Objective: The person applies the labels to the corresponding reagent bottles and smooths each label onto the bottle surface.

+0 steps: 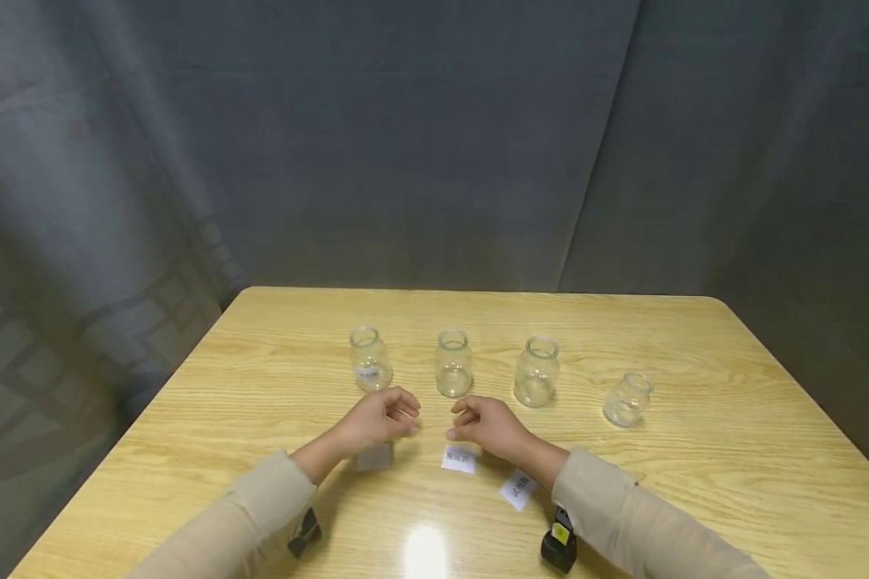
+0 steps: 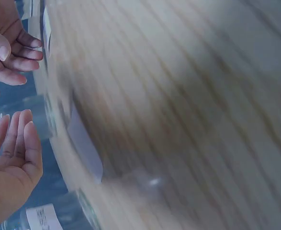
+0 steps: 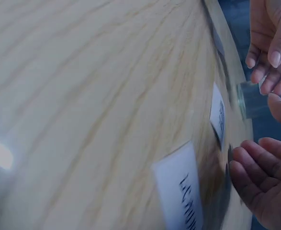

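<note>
My left hand [image 1: 378, 418] hovers over the table, fingers loosely bent and nothing between them. Facing it, my right hand [image 1: 494, 428] is likewise relaxed and holds nothing. Just behind the left hand stands a glass jar [image 1: 371, 354] with a printed label [image 1: 368, 374]. An unlabelled glass jar [image 1: 453, 362] is behind the gap between the hands. Under the left hand lies a plain white slip [image 1: 373, 457]. A printed slip [image 1: 459, 459] is in front of the right hand's fingertips, and another, turned slantwise [image 1: 517, 489], lies beneath the right wrist.
Farther right stand an open glass jar [image 1: 537, 371] and a shorter, rounder one [image 1: 628, 400]. The wooden table [image 1: 695, 482] ends at a grey curtain [image 1: 405, 161]. Black devices [image 1: 560, 547] are worn at both wrists.
</note>
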### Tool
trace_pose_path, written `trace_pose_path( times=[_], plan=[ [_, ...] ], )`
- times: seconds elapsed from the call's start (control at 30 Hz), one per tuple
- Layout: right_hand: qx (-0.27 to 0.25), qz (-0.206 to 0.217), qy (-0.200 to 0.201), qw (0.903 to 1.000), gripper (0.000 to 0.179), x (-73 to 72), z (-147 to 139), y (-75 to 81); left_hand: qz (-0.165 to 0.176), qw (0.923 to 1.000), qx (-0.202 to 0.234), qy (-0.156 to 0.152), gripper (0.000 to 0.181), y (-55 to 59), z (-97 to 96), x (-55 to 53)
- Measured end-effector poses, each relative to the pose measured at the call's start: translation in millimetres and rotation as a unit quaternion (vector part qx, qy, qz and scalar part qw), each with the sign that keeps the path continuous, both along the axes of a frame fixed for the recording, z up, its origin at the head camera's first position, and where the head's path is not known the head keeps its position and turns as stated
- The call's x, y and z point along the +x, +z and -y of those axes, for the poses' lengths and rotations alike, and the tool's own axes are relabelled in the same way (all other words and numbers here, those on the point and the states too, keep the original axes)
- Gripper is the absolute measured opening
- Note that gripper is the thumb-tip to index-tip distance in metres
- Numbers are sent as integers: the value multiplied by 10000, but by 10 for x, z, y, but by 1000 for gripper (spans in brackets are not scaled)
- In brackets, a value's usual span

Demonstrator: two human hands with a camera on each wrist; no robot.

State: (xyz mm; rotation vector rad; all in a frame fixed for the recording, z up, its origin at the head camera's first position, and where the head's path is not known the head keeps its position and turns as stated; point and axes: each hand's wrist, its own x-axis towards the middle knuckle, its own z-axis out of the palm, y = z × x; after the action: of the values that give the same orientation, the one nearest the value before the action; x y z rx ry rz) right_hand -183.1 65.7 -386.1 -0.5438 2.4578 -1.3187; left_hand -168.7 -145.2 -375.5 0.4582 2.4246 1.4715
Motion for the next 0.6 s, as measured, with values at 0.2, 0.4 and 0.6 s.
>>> trace_pose_path(
  times=[0.2,0.4,0.6],
  plan=[
    [148,41,55,9999,40,49,-85,-17,106,9995,-100,-282,31,-26,-114,-5],
    [395,-152,96,9991,38,101,-129,9,93,9986,-221,-464,30,-73,-208,0],
    [509,-220,350,9978,38,172,-158,16,147,9981,-284,-528,29,-95,-288,14]
  ],
)
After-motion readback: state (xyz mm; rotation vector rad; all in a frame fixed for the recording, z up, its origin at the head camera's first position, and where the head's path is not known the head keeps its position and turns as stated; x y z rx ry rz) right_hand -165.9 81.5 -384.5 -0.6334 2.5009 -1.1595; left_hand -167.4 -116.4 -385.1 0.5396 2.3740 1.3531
